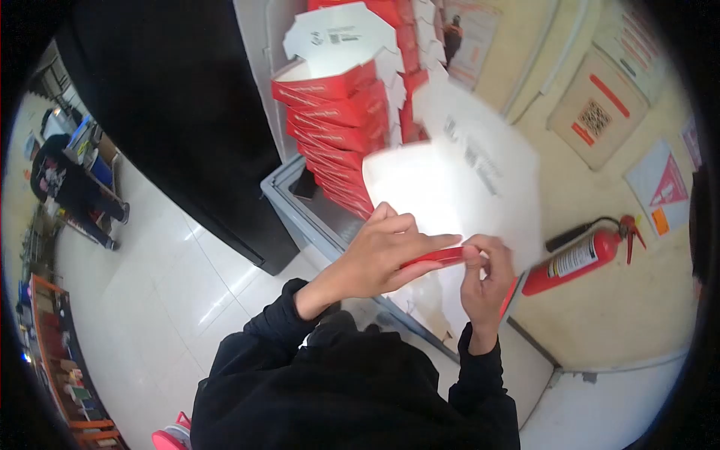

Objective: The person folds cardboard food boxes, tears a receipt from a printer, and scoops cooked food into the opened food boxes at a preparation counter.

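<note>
A cardboard box (416,180), white inside with a red outer wall, is held in front of me with its printed lid raised and blurred by motion. My left hand (382,251) is closed on its near left edge, the index finger stretched along the red front flap. At the right of that flap, my right hand (487,281) pinches the cardboard between thumb and fingers. Just beyond the left hand rises a leaning stack of red boxes (337,139) with white insides, the top one having its lid up. A second red stack (405,45) stands behind it.
Under the stacks is a grey metal-edged counter (281,199) with a dark phone-like object (305,184) on it. A tall black cabinet (165,97) stands left. A fire extinguisher (574,262) is by the right wall. Another person (64,176) bends over far left.
</note>
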